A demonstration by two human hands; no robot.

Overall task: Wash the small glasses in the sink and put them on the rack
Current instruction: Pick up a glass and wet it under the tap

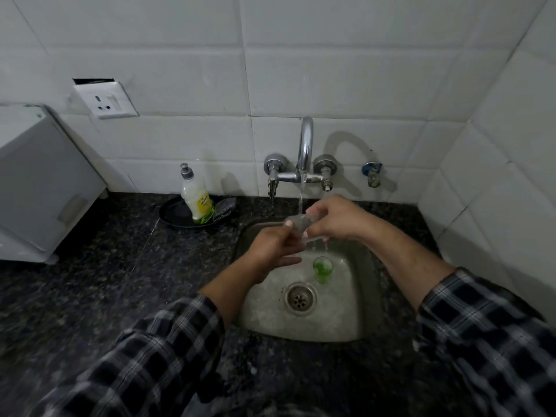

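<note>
Checked sleeves (pixel 156 356) come in low at the front, and both arms reach over the sink (pixel 371 296). Up between the hands is a small clear glass (pixel 296 226), held on its side right under the water (pixel 301 195) that falls from the tap (pixel 305 145). The left hand (pixel 270 248) has its thumb and fingers wrapped on one end, and the right hand (pixel 334 218) pinches the other end, so both are closed on it. Wet glass is slippy, I think. If a finger slides, it could drop and hit the green glass (pixel 322 267) that stands just below on the sink floor, near the drain (pixel 300 298), and one of them might crack. Water could also bounce off the glass and splash onto the dark counter (pixel 120 266). The sink is small with hard metal sides close around, and the tap hangs near above, so there is little room to swing. To the left the counter has more room, past the soap bottle (pixel 197 197) on its black dish (pixel 174 214). On the right the wall (pixel 496 176) is close. I can see no rack from where I stand.
</note>
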